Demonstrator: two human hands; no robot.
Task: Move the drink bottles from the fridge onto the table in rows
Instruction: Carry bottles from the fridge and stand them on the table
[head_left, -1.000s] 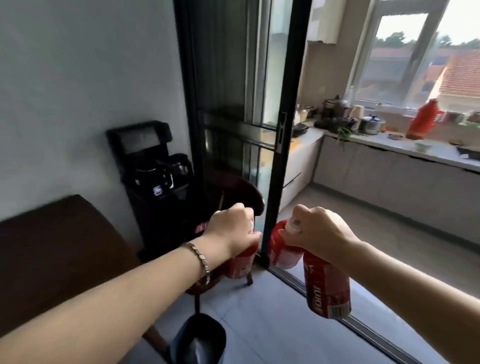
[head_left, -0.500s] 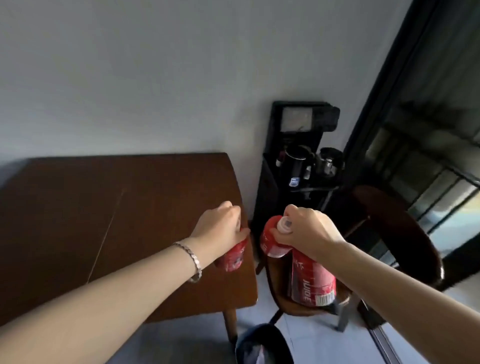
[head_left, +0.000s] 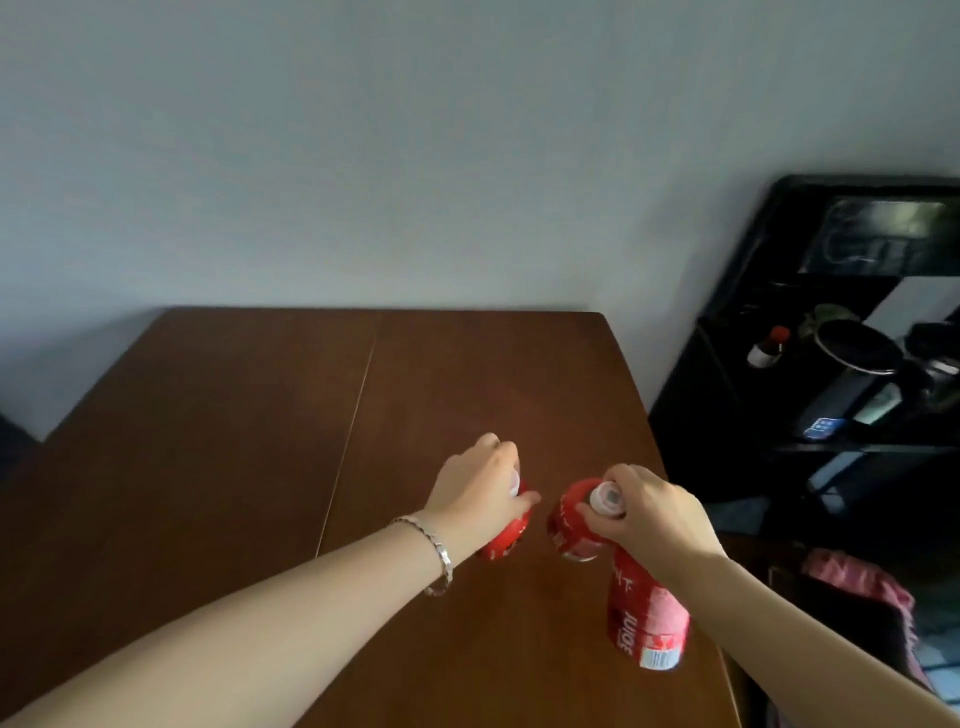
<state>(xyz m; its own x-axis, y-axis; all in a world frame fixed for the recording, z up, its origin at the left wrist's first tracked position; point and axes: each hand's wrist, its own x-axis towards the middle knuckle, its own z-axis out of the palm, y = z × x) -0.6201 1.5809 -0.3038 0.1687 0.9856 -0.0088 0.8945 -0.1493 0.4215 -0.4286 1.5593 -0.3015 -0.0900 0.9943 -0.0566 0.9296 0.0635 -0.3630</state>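
Gripping two red bottles by their necks, the right hand (head_left: 654, 514) is held over the table's (head_left: 234, 441) right edge; the nearer bottle (head_left: 647, 618) hangs low with a "juice" label, the second bottle (head_left: 571, 525) sits just beyond it under the fingers, white cap visible. A third red bottle (head_left: 506, 538) is clasped from above by the left hand (head_left: 478, 499), bracelet (head_left: 436, 551) on the wrist, above the tabletop. A black appliance stand (head_left: 831, 364) is seen farther right against the grey wall (head_left: 415, 156).
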